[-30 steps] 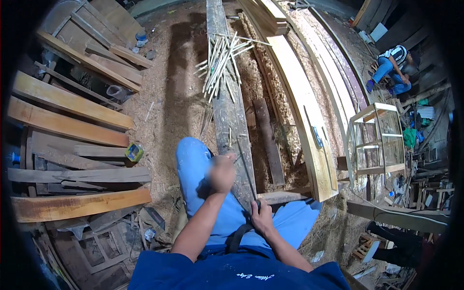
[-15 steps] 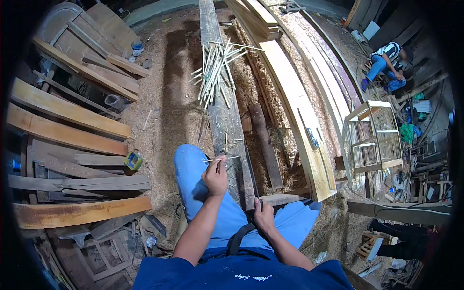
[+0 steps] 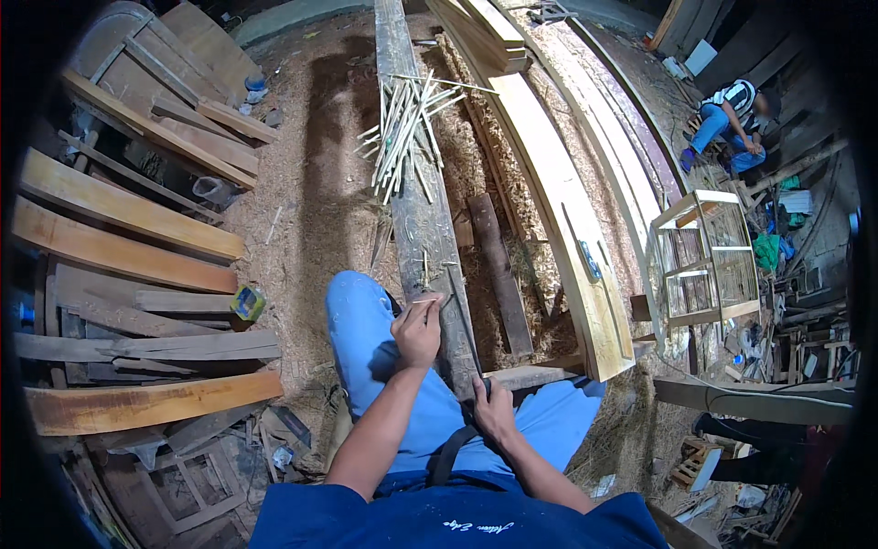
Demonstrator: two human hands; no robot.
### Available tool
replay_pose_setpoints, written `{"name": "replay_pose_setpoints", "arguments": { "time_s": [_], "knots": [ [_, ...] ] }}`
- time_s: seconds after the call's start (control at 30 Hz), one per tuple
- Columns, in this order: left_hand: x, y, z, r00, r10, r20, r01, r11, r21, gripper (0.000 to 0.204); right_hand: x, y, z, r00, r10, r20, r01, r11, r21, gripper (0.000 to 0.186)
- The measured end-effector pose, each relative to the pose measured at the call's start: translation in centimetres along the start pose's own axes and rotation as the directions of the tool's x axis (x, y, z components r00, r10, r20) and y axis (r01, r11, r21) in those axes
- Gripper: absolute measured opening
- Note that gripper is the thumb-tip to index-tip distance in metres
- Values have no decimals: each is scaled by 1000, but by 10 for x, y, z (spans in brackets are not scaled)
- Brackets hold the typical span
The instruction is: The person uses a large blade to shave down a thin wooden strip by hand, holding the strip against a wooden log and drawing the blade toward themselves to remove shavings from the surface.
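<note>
My left hand (image 3: 417,331) is closed in a pinch over the near end of a long weathered board (image 3: 422,233). Between its fingertips is a thin pale wooden stick (image 3: 426,301), mostly hidden now. My right hand (image 3: 494,408) is wrapped round the near end of a long, narrow, dark blade (image 3: 465,316). The blade slants along the board's right edge, its tip pointing away from me, and whether its edge touches the stick I cannot tell. Farther up the board lies a loose pile of pale sticks (image 3: 402,133).
Right of the board runs a pale timber beam (image 3: 558,215) with a blue-handled tool (image 3: 590,261) on it. A slatted wooden frame (image 3: 704,261) stands beyond. Curved planks (image 3: 137,261) lie at left, near a yellow-green box (image 3: 248,303). Another person (image 3: 736,123) sits far right.
The blade has swung up into view along the board as my right hand shifted slightly left. My left hand moved a little right, and its stick no longer lies crosswise in view.
</note>
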State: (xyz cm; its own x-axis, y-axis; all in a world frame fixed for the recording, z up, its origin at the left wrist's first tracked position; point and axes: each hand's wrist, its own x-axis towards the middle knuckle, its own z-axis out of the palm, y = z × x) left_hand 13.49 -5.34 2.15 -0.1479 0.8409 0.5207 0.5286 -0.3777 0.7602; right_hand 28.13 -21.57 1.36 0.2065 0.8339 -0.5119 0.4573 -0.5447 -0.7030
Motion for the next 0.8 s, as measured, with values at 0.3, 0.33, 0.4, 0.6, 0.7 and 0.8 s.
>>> {"name": "replay_pose_setpoints", "arguments": {
  "time_s": [0.3, 0.33, 0.4, 0.6, 0.7, 0.8],
  "knots": [
    [6, 2, 2, 999, -42, 5, 42, 998, -36, 6, 4, -1, 5, 993, -49, -108, 46, 999, -28, 46],
    [7, 0, 3, 999, -39, 7, 40, 999, -21, 5, -1, -1, 2, 992, -108, -70, 110, 994, 24, 48],
    [5, 4, 0, 998, -58, -16, 58, 998, 0, 5, -14, -12, -3, 965, -236, -111, 246, 965, 94, 53],
    [3, -5, -1, 999, -40, 16, 39, 999, 29, 5, 0, -6, -2, 996, -64, -66, 69, 994, 83, 47],
    [1, -3, 0, 1000, -13, 14, 13, 999, 33, 6, -10, 1, 2, 990, -133, -42, 135, 989, 58, 52],
    [6, -5, -1, 1000, 3, -17, -1, 998, 66, 2, 5, 5, 6, 999, 20, -40, -18, 999, 49, 49]
  ]
}}
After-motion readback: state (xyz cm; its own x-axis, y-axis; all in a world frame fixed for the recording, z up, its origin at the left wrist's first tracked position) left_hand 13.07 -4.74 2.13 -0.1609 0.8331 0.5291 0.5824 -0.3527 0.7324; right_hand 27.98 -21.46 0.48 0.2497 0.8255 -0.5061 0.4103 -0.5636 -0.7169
